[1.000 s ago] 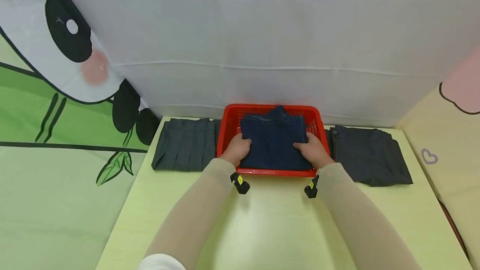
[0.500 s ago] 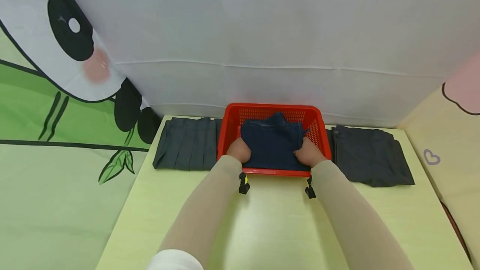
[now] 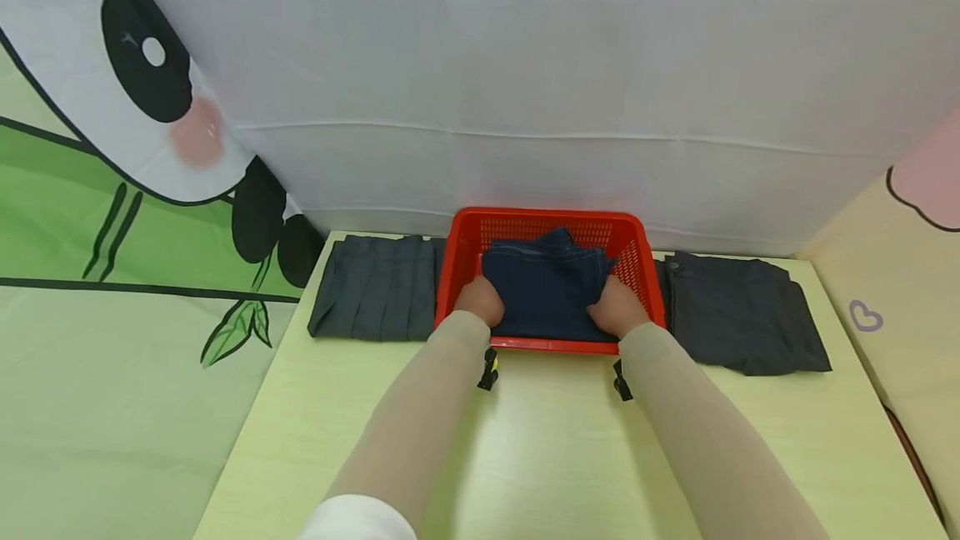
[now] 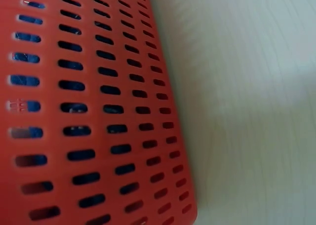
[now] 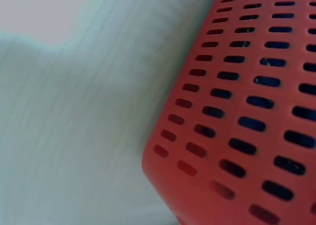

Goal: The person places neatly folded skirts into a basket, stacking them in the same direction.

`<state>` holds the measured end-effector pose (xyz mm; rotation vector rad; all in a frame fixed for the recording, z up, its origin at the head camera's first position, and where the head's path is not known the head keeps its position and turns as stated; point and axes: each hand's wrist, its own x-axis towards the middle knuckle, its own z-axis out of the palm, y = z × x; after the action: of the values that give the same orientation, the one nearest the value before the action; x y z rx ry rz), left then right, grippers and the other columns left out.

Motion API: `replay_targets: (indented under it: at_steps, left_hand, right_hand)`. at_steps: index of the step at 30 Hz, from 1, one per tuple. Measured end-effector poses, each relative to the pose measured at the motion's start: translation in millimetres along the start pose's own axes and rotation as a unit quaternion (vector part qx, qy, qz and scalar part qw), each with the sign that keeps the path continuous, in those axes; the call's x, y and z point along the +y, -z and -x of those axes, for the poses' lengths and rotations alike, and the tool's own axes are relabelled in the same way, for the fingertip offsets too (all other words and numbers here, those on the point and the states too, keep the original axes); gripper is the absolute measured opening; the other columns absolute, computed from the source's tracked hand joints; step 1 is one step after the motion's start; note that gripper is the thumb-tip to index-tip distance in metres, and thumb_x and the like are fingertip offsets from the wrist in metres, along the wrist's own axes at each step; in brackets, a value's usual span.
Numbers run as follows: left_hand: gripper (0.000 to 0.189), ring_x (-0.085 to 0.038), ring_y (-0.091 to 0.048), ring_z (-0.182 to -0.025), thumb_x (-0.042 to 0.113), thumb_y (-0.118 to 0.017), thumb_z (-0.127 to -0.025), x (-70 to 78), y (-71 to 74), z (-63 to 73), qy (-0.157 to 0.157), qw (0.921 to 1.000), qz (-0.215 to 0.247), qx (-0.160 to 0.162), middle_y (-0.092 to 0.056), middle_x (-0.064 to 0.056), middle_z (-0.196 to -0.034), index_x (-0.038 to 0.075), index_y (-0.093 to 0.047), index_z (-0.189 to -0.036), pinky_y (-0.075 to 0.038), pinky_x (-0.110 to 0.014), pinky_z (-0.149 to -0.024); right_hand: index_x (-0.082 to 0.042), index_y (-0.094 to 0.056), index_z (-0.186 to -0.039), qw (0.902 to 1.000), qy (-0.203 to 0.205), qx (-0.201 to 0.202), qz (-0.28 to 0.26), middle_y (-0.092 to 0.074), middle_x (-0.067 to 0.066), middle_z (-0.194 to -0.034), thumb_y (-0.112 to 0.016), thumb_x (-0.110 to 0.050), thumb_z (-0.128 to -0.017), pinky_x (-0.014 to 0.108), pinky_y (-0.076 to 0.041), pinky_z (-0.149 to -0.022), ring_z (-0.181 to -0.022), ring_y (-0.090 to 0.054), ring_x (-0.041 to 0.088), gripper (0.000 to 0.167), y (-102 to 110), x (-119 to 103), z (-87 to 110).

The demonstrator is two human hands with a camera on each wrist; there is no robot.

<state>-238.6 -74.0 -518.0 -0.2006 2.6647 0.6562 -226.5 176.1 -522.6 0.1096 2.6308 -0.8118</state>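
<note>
Folded dark blue jeans [image 3: 547, 294] lie low inside a red plastic basket [image 3: 543, 214] with slotted walls. My left hand [image 3: 481, 301] grips their left side, with its fingers largely hidden behind the hand and cloth. At the opposite side, my right hand [image 3: 618, 307] holds the right edge with the thumb over the denim. Both wrists cross above the basket's front rim. In the left wrist view the basket's front wall [image 4: 49, 96] fills the left half, blue cloth showing through its slots. The right wrist view shows that wall [image 5: 200, 143] too, but no hand.
A folded grey pleated skirt [image 3: 375, 290] lies just left of the basket. To its right are folded dark grey trousers [image 3: 742, 315]. The pale wooden table [image 3: 555, 448] extends toward me, and a white printed cloth wall [image 3: 555, 90] stands right behind the basket.
Both hands have lowered the jeans deeper into the basket, and their top fold has slumped. The wrists have tilted in slightly. Over the last half second almost nothing moves.
</note>
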Motion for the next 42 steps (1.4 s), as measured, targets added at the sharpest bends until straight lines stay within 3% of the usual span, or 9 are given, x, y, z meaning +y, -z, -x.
replay_targets:
  at_steps: [7,12,17,22,26,29,33,37,42]
  left_hand:
    - [0.033,-0.028,-0.066,-0.102,0.016,-0.059,-0.101,0.2,4.7,2.2,-0.002,1.0000,-0.005,-0.001,-0.068,-0.017,-0.114,-0.008,-0.058,-0.123,-0.054,-0.040,-0.096]
    - [0.023,-0.026,-0.066,-0.089,0.018,-0.059,-0.099,1.6,13.3,7.5,-0.005,0.9998,0.019,-0.007,-0.069,-0.012,-0.097,-0.003,-0.066,-0.106,-0.057,-0.039,-0.087]
    - [0.025,-0.026,-0.064,-0.083,0.021,-0.058,-0.099,4.6,26.0,11.7,-0.041,0.9982,0.043,-0.006,-0.067,-0.010,-0.094,-0.002,-0.065,-0.107,-0.057,-0.041,-0.084]
    - [0.033,-0.026,-0.064,-0.087,0.027,-0.057,-0.102,0.3,34.8,17.7,-0.074,0.9946,0.072,-0.006,-0.067,-0.012,-0.102,-0.001,-0.057,-0.121,-0.056,-0.040,-0.083]
    - [0.036,-0.026,-0.062,-0.086,0.028,-0.059,-0.103,-6.7,45.4,25.1,-0.099,0.9898,0.102,0.009,-0.067,-0.011,-0.099,0.003,-0.053,-0.127,-0.055,-0.041,-0.082]
    - [0.035,-0.024,-0.061,-0.088,0.027,-0.059,-0.104,-18.6,53.5,28.5,-0.135,0.9811,0.137,0.018,-0.064,-0.007,-0.102,0.005,-0.053,-0.131,-0.054,-0.039,-0.082]
    - [0.027,-0.021,-0.060,-0.099,0.022,-0.058,-0.105,-43.5,61.6,29.9,-0.209,0.9618,0.173,0.037,-0.061,-0.001,-0.112,0.009,-0.057,-0.129,-0.054,-0.038,-0.088]
    - [0.023,-0.022,-0.060,-0.101,0.018,-0.055,-0.106,-70.9,70.6,30.2,-0.240,0.9482,0.195,0.072,-0.062,-0.002,-0.113,0.008,-0.058,-0.126,-0.055,-0.041,-0.088]
    - [0.023,-0.024,-0.062,-0.103,0.017,-0.054,-0.106,-98.9,80.9,28.0,-0.220,0.9490,0.205,0.094,-0.063,-0.006,-0.115,0.008,-0.057,-0.126,-0.056,-0.045,-0.089]
  right_hand:
    - [0.019,-0.030,-0.146,0.9996,0.014,-0.008,0.021,-0.049,0.034,-0.142,-0.060,-0.014,-0.097,0.058,-0.043,-0.108,-0.125,-0.053,0.046,0.066,7.1,-7.2,10.1]
    - [0.019,-0.024,-0.150,0.9994,0.009,-0.022,0.025,-0.044,0.035,-0.147,-0.060,-0.020,-0.099,0.058,-0.042,-0.109,-0.128,-0.051,0.047,0.074,19.3,-13.9,20.0]
    - [0.014,-0.021,-0.155,0.9998,0.003,-0.012,0.015,-0.041,0.033,-0.152,-0.059,-0.028,-0.101,0.060,-0.040,-0.110,-0.132,-0.049,0.047,0.078,36.7,-14.3,30.6]
    - [0.005,-0.027,-0.158,0.9991,0.011,0.027,-0.030,-0.041,0.028,-0.155,-0.056,-0.031,-0.103,0.062,-0.040,-0.110,-0.133,-0.049,0.046,0.072,48.8,-12.9,42.6]
    - [0.001,-0.038,-0.155,0.9907,0.039,0.098,-0.087,-0.049,0.024,-0.148,-0.055,-0.030,-0.105,0.060,-0.044,-0.106,-0.128,-0.052,0.042,0.061,51.6,-5.1,47.2]
    - [-0.001,-0.044,-0.152,0.9770,0.067,0.157,-0.127,-0.052,0.021,-0.144,-0.054,-0.026,-0.106,0.058,-0.045,-0.105,-0.126,-0.053,0.040,0.053,49.0,5.0,46.2]
    - [0.001,-0.043,-0.152,0.9628,0.083,0.206,-0.153,-0.049,0.023,-0.143,-0.055,-0.020,-0.105,0.059,-0.047,-0.102,-0.123,-0.052,0.041,0.052,45.1,17.9,42.9]
    - [0.005,-0.034,-0.154,0.9631,0.058,0.191,-0.181,-0.048,0.028,-0.140,-0.051,-0.015,-0.104,0.060,-0.052,-0.095,-0.115,-0.057,0.043,0.056,42.8,23.5,40.5]
    - [0.006,-0.021,-0.157,0.9735,0.005,0.132,-0.186,-0.049,0.032,-0.137,-0.043,-0.014,-0.105,0.060,-0.055,-0.091,-0.111,-0.060,0.046,0.060,40.1,28.3,37.6]
